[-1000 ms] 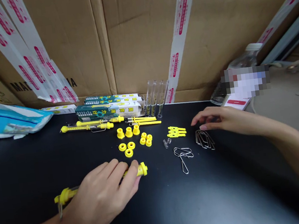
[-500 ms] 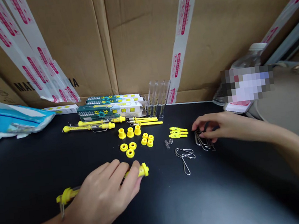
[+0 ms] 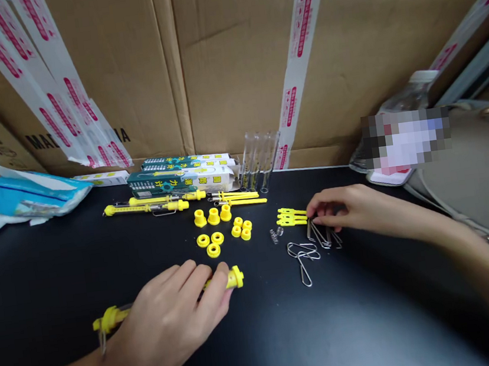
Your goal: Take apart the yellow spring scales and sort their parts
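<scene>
My left hand [image 3: 178,319] is wrapped around a tubular spring scale [image 3: 112,319] near the table's front left. Its yellow ends stick out on both sides of the hand, and a wire hook hangs from the left end; the middle is covered. My right hand [image 3: 334,209] pinches a bunch of bent metal wire hooks [image 3: 320,236], their lower ends near or on the tabletop. Beside its fingertips lie several flat yellow plastic pieces [image 3: 291,221]. Looser wire hooks [image 3: 303,253] and small springs [image 3: 274,236] are just left of them.
Yellow collars [image 3: 213,216], rings [image 3: 213,250] and small caps [image 3: 246,234] are grouped mid-table. Behind are finished-looking spring scales [image 3: 153,207], yellow rods [image 3: 242,202], printed boxes [image 3: 182,182] and upright clear tubes [image 3: 253,158]. A bottle [image 3: 415,91] and bag [image 3: 480,178] stand right.
My right hand has moved slightly left with the wire hooks, which now sit closer to the flat yellow pieces. My left hand and the spring scale have stayed put.
</scene>
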